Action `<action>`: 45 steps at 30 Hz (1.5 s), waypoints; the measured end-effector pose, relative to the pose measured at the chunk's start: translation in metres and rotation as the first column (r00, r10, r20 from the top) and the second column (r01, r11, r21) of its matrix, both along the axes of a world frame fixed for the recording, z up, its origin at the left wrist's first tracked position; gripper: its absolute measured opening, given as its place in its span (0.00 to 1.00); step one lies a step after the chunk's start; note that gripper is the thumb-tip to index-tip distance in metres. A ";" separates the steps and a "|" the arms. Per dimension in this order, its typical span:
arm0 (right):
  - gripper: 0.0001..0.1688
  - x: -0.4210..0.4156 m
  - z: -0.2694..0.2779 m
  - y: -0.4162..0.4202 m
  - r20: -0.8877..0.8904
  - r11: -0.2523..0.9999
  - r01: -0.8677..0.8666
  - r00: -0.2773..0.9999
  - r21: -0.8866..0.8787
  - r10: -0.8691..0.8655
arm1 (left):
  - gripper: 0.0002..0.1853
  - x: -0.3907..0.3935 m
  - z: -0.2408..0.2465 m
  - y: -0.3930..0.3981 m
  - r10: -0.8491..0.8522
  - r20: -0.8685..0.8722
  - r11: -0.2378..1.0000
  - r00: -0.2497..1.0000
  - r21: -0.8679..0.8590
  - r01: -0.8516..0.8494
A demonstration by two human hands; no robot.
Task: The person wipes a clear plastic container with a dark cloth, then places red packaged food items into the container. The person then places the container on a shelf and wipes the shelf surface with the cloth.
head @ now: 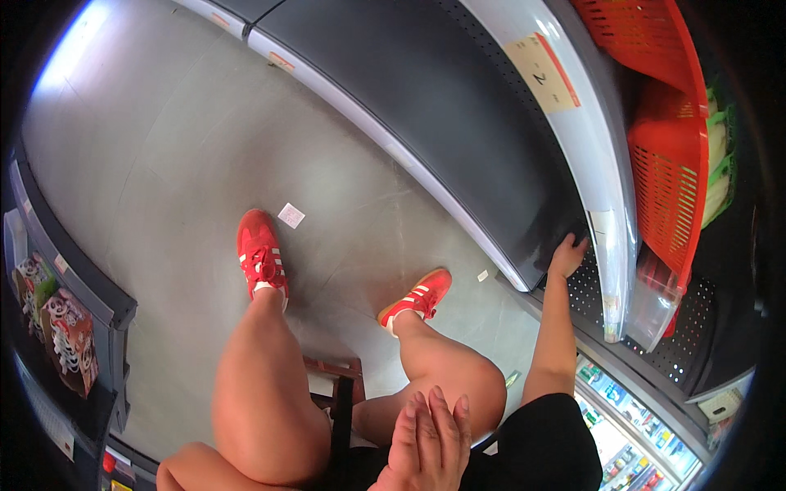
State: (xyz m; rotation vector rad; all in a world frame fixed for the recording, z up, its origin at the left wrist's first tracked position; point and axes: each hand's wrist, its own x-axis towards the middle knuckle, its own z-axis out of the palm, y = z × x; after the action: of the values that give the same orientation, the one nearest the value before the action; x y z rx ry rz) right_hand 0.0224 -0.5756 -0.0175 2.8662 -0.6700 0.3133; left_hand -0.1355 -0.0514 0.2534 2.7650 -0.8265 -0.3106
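My right hand reaches to the end of a dark metal bottom shelf, close to its perforated back panel. Its fingers are partly hidden beside the upper shelf's pale edge strip, so whether it grips anything is unclear. Low in the picture, above my lap, is my left hand, back up and fingers stretched with small gaps at the tips. I see nothing in it. My bare legs are bent, and red shoes with white stripes rest on the grey floor.
Orange-red plastic baskets with green-and-white packs stand on the upper shelf at right. A reddish stool is between my legs. A paper square lies on the floor. Packaged goods fill the left shelf; a lit cooler is lower right.
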 end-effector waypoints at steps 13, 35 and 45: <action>0.25 0.252 0.012 0.572 0.362 0.380 -0.618 0.747 0.689 0.557 | 0.15 0.009 -0.034 -0.007 0.247 0.137 0.969 0.959 -0.038 -0.244; 0.25 -0.010 0.023 -0.065 -0.593 0.856 0.214 0.642 -0.471 -0.487 | 0.25 0.061 0.018 0.033 -0.169 -0.232 0.986 0.958 -0.031 0.166; 0.29 0.087 0.015 0.247 0.328 0.542 -0.689 0.715 0.481 0.617 | 0.24 0.047 0.021 0.007 -0.163 -0.249 0.986 0.955 -0.015 0.165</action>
State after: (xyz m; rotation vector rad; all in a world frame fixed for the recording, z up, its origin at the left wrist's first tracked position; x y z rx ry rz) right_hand 0.1094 -0.3288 -0.0028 3.6149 0.4752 0.4417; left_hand -0.0886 -0.0439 0.2748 2.5930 -0.9891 -0.6773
